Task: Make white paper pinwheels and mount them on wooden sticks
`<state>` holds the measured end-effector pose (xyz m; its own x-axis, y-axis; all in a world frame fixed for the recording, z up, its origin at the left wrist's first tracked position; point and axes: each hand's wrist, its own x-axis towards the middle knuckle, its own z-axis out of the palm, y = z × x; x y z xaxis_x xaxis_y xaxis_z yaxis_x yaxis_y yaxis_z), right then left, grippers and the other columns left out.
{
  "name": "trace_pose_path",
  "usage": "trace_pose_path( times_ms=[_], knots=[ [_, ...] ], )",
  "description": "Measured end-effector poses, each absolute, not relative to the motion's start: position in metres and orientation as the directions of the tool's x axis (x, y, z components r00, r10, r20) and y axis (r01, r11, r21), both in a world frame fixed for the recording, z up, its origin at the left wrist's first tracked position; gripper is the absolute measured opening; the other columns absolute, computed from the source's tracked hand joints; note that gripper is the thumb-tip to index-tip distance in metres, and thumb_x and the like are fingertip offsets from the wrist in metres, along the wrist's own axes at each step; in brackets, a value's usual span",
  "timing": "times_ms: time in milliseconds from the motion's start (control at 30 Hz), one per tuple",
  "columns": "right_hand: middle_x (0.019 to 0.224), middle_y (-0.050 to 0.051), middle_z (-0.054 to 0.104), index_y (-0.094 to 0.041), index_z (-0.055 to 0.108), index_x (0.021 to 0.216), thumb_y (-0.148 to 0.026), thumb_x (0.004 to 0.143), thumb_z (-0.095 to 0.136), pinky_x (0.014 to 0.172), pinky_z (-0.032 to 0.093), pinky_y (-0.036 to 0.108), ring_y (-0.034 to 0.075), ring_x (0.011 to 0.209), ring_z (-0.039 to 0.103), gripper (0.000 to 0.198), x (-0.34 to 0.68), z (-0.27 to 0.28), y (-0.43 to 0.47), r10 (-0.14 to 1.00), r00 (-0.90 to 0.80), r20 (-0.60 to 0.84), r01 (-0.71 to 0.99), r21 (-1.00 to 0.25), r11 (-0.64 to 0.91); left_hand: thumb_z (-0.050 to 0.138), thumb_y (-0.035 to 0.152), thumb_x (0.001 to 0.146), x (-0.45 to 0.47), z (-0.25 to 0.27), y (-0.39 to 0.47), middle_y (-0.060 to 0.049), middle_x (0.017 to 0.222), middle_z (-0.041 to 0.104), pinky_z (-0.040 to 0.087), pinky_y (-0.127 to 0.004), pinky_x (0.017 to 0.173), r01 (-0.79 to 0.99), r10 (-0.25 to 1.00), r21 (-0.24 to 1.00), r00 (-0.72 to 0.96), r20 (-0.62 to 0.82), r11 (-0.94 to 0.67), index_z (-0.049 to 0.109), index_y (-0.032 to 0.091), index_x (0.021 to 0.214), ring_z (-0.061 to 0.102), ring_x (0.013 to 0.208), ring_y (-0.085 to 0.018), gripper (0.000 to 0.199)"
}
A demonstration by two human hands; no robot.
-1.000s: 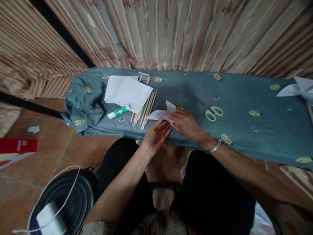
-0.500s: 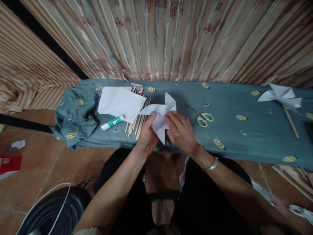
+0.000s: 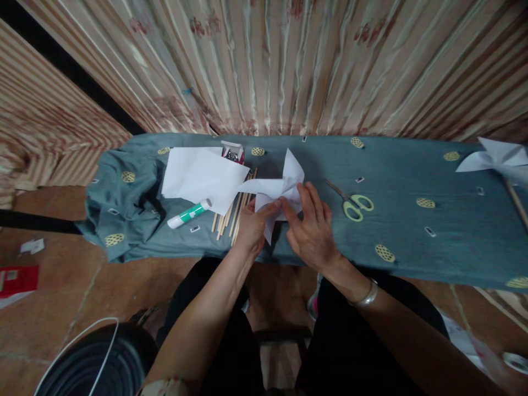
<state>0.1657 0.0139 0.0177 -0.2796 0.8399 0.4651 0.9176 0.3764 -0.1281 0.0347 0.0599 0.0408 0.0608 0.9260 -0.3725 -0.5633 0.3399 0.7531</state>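
Holding the white folded-paper pinwheel (image 3: 274, 188), the left hand (image 3: 251, 226) grips it with thumb on top. The right hand (image 3: 312, 231), fingers partly spread, touches the paper; whether it pinches, I cannot tell. Pinwheel is at the cloth-covered blue-green counter (image 3: 454, 236), between thin pale wooden sticks (image 3: 236, 218) and light-green-handled metal scissors (image 3: 350, 199).

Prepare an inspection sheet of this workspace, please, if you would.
Surface: blue-green patterned cloth, rumpled at the left end.
Job's things: folded white paper at the hands; paper sheets, wooden sticks, green-and-white tube, scissors, open box, pinwheel on a stick.
Clutter: red item and white scraps on the floor.
Hands: left hand and right hand both on the folded white paper.
Cables: white cable across a black round object.
Surroundings: striped curtain behind, tiled floor below.
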Motion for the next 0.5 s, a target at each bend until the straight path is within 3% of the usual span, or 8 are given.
trace_pose_path(
  times_ms=[200,500],
  knots=[
    [0.156,0.022,0.034,-0.020,0.038,0.145,-0.010,0.082,0.054,0.105,0.039,0.059,0.040,0.149,0.025,0.065,0.158,0.015,0.017,0.818,-0.290,0.497,0.916,-0.103,0.387,0.089,0.017,0.049,0.028,0.037,0.064,-0.002,0.071,0.074,0.048,-0.024,0.073,-0.595,0.910,0.721,0.047,-0.411,0.357,0.073,0.011,0.076,0.065,0.065,-0.012,0.031],
    [0.157,0.020,0.032,-0.024,0.033,0.146,-0.011,0.085,0.053,0.107,0.039,0.057,0.038,0.149,0.027,0.066,0.151,0.014,0.017,0.789,-0.264,0.556,0.894,-0.167,0.416,0.088,0.019,0.050,0.022,0.038,0.061,-0.003,0.072,0.074,0.048,-0.027,0.073,-0.587,0.910,0.730,0.031,-0.413,0.351,0.073,0.011,0.075,0.067,0.066,-0.014,0.030]
  ],
)
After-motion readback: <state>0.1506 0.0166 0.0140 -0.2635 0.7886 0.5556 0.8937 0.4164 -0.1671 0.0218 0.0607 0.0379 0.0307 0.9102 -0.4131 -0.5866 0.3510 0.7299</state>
